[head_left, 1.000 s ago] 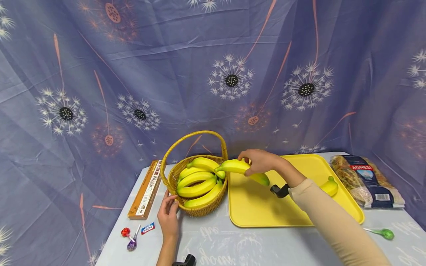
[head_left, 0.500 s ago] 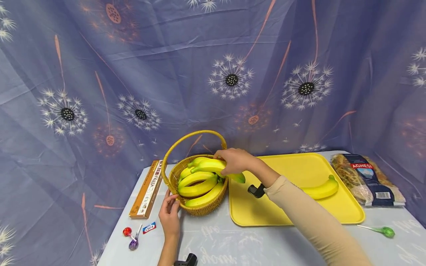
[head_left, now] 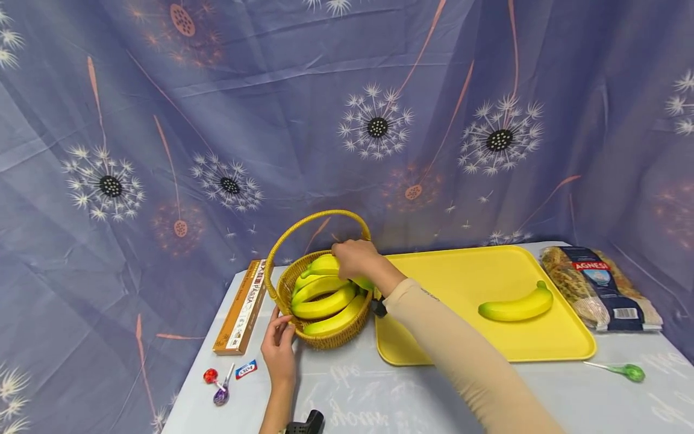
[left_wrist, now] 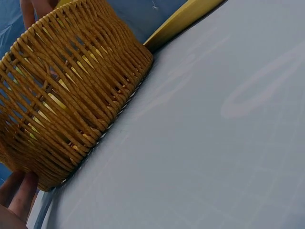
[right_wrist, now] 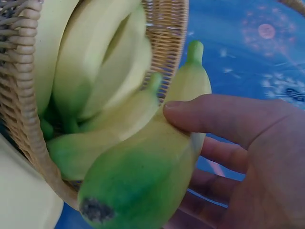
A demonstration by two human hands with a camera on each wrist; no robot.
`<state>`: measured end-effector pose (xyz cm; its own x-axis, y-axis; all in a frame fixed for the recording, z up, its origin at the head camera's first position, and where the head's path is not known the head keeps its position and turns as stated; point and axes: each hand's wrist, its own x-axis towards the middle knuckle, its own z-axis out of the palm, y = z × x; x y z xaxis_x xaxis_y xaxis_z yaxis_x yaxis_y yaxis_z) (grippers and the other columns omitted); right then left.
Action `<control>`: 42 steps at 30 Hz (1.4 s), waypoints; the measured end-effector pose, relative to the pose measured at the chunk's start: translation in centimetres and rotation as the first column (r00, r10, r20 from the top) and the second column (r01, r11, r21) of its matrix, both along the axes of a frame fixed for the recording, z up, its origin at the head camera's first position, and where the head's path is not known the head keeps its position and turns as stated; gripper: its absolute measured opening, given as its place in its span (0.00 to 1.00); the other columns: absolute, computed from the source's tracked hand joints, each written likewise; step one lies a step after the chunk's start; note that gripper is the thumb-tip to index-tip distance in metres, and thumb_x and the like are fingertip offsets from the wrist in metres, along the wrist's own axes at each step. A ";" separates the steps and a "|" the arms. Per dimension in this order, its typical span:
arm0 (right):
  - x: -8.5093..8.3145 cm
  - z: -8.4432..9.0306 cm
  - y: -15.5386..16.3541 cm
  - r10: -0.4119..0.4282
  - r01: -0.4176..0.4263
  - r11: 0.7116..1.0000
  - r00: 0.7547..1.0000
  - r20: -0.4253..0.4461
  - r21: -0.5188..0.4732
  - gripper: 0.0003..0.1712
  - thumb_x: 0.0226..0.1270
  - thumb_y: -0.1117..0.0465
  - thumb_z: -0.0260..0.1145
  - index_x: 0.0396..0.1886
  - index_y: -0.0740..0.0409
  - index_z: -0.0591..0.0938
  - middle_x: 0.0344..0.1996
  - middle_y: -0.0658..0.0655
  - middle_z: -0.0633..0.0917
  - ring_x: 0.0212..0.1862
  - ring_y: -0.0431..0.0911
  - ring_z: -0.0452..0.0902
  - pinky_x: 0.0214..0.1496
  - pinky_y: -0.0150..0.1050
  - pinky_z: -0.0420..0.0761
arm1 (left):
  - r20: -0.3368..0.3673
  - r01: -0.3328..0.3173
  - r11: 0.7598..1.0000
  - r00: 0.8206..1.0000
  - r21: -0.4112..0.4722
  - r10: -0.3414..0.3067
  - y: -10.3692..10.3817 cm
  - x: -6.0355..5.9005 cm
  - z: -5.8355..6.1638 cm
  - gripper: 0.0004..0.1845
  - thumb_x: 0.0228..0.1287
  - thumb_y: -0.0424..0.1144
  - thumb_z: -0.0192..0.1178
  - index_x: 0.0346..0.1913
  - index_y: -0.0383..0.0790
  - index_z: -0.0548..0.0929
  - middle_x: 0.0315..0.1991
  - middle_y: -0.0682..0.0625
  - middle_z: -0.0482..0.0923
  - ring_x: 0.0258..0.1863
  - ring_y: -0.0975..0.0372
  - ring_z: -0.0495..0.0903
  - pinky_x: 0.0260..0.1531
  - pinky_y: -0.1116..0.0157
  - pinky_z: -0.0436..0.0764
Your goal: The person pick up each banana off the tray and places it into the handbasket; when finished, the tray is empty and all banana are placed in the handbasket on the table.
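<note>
In the head view a wicker basket [head_left: 331, 342] with a tall arched handle holds several yellow bananas [head_left: 323, 308]. My right hand [head_left: 358, 263] is over the basket's back right rim. It grips a banana [right_wrist: 143, 157] between thumb and fingers, as the right wrist view shows; that banana lies over the others, its green end toward the camera. At the basket's front left side, my left hand [head_left: 281, 355] holds the rim, thumb and fingers on the wicker. From the left wrist, its fingers [left_wrist: 25, 195] show against the lower wicker wall.
Right of the basket lies a yellow tray [head_left: 423, 349] with one banana [head_left: 517, 305] on it. A pasta bag [head_left: 599, 289] and a green lollipop [head_left: 631, 372] are at the right. On the left are a pasta box [head_left: 241, 307], two lollipops [head_left: 220, 395] and a small wrapped candy [head_left: 246, 369].
My right hand has carried its banana leftward from above the tray to over the basket. The left hand stays at the basket's rim. The tray's banana is now fully visible.
</note>
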<state>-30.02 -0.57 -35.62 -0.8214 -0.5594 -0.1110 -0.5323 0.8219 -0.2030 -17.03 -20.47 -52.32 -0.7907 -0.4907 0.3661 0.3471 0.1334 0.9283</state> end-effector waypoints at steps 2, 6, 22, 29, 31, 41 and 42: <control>-0.4 -0.3 -0.7 -0.020 0.020 0.999 1.000 0.014 0.030 0.26 0.64 0.58 0.63 0.63 0.48 0.73 0.40 0.50 0.80 0.25 0.45 0.68 0.23 0.38 0.65 | -0.014 0.014 1.000 1.000 -0.003 -0.014 0.1 0.3 0.7 0.09 0.66 0.25 0.53 0.45 0.25 0.79 0.66 0.40 0.67 0.59 0.52 0.73 0.49 0.74 0.76; -0.8 -1.2 -1.8 -0.058 0.055 0.995 0.998 0.038 0.088 0.26 0.66 0.56 0.62 0.63 0.50 0.73 0.46 0.52 0.80 0.30 0.46 0.72 0.27 0.39 0.69 | -0.041 0.024 1.000 0.999 -0.007 -0.024 0.4 1.0 1.9 0.09 0.65 0.23 0.54 0.45 0.20 0.78 0.65 0.37 0.67 0.57 0.56 0.75 0.48 0.74 0.76; -1.1 -3.9 -4.3 -0.108 0.123 0.968 0.991 -0.079 0.219 0.22 0.70 0.52 0.59 0.63 0.47 0.75 0.57 0.55 0.76 0.53 0.52 0.75 0.48 0.46 0.79 | -0.030 0.024 1.000 0.999 0.006 -0.024 -0.2 -0.4 -0.6 0.08 0.67 0.26 0.54 0.46 0.26 0.80 0.66 0.43 0.67 0.58 0.57 0.74 0.49 0.72 0.77; -1.1 -4.2 -4.8 -0.099 0.125 0.958 0.989 -0.112 0.257 0.22 0.72 0.53 0.57 0.63 0.46 0.75 0.58 0.54 0.76 0.55 0.51 0.74 0.51 0.45 0.78 | -0.035 -0.014 1.000 0.999 -0.027 0.013 -0.3 -0.4 -1.0 0.08 0.68 0.28 0.54 0.45 0.29 0.80 0.65 0.45 0.69 0.58 0.56 0.75 0.49 0.74 0.76; -1.1 -4.3 -4.8 -0.097 0.126 0.957 0.988 -0.121 0.260 0.22 0.72 0.53 0.57 0.64 0.46 0.75 0.58 0.55 0.76 0.55 0.51 0.74 0.52 0.46 0.78 | -0.034 -0.012 0.999 0.999 -0.032 0.011 -0.3 -0.3 -1.0 0.08 0.68 0.29 0.54 0.45 0.29 0.80 0.65 0.44 0.69 0.58 0.57 0.75 0.48 0.74 0.76; -1.3 -4.5 -4.4 -0.088 0.118 0.964 0.987 -0.131 0.240 0.23 0.71 0.53 0.58 0.64 0.48 0.74 0.55 0.57 0.76 0.48 0.52 0.77 0.43 0.44 0.80 | -0.028 0.008 0.999 1.000 -0.032 -0.009 -0.2 0.0 -0.3 0.09 0.68 0.27 0.54 0.46 0.27 0.80 0.65 0.44 0.68 0.57 0.57 0.75 0.49 0.73 0.76; -1.2 -4.5 -4.3 -0.082 0.112 0.965 0.988 -0.134 0.236 0.23 0.71 0.52 0.58 0.64 0.49 0.74 0.55 0.57 0.76 0.48 0.52 0.77 0.44 0.44 0.80 | -0.028 0.009 0.999 1.000 -0.035 -0.010 -0.2 0.0 -0.3 0.09 0.68 0.27 0.54 0.46 0.27 0.80 0.66 0.44 0.68 0.58 0.56 0.75 0.49 0.73 0.76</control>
<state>-31.20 -4.86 -40.08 -0.8861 -0.4453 -0.1286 -0.4560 0.8872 0.0697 -17.04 -20.68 -52.60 -0.7845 -0.4693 0.4054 0.3746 0.1624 0.9129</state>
